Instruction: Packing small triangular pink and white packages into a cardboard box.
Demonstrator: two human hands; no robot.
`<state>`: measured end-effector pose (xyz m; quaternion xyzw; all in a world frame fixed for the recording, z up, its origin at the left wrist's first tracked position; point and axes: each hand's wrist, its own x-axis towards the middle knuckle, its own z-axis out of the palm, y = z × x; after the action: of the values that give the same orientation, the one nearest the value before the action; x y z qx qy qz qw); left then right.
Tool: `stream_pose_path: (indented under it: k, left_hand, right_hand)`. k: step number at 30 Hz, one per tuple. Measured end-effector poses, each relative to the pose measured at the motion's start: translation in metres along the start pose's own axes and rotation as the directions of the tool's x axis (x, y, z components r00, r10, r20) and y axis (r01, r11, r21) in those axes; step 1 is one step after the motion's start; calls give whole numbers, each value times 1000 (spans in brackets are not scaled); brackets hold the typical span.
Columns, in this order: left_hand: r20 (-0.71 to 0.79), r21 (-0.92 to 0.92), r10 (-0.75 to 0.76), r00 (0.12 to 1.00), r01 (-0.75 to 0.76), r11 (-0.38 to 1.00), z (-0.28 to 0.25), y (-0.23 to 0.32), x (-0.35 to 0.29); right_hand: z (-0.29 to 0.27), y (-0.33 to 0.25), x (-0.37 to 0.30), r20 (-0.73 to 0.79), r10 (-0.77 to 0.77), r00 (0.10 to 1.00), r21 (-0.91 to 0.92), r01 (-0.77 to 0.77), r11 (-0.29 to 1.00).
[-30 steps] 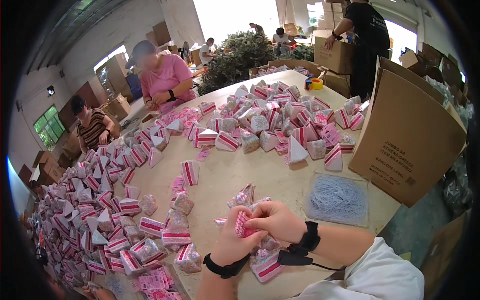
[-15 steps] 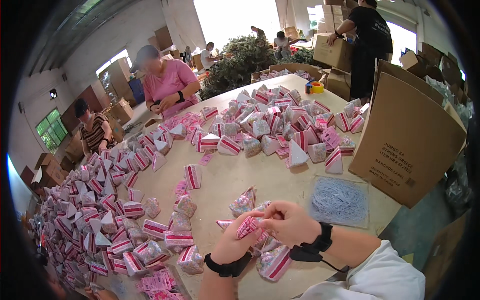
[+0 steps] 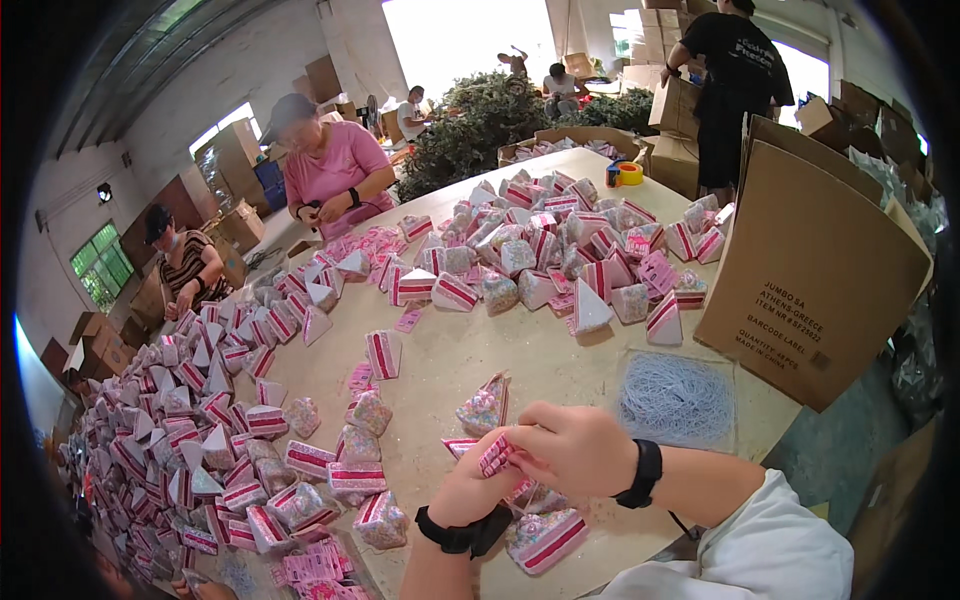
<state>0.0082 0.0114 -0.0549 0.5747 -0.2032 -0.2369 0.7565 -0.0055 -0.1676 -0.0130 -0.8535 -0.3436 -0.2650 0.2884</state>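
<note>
Workshop walls [image 3: 85,205] stand behind the pale tabletop [image 3: 430,345] in your head view; at eleven o'clock from your hands one co-worker in a pink shirt [image 3: 335,165] is busy also. Cake-slice ornaments [image 3: 200,430] make a big pile at nine o'clock. The thin pale strands [image 3: 675,392] lie at two o'clock, with the brown carton [image 3: 815,270] beyond them.

Your left hand [image 3: 478,488] is closed on the pink printed tag [image 3: 495,456], which is at the centre of your work, above the tabletop. Your right hand [image 3: 585,450] meets it from three o'clock, fingers curled and nearly together; I cannot tell what these fingertips hold. One speckled slice [image 3: 484,405] stands near at eleven o'clock, another slice with a red stripe [image 3: 547,540] at six.

For good handling, I think you should pinch the tag lightly near its edge, so it does not bend, and turn the right wrist so your fingertips are not hidden.
</note>
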Motion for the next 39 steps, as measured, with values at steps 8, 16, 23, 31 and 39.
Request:
stream_pose_path:
  k: [8, 16, 23, 31, 39]
  left_hand:
    - [80, 126, -1, 997, -9, 992, 6, 0, 5]
    - [114, -170, -2, 993, 22, 985, -5, -17, 5]
    - [35, -261, -64, 997, 71, 963, 11, -11, 4]
    - [5, -120, 6, 1000, -5, 993, 11, -17, 4]
    - [138, -58, -8, 990, 16, 998, 4, -18, 0]
  right_hand:
    - [19, 6, -3, -29, 164, 986, 139, -159, 978]
    - [22, 16, -5, -5, 96, 995, 88, -95, 992]
    - [18, 17, -7, -23, 108, 994, 31, -107, 994]
    - [20, 16, -8, -106, -7, 994, -38, 3, 999]
    - [17, 18, -12, -57, -61, 997, 11, 62, 998]
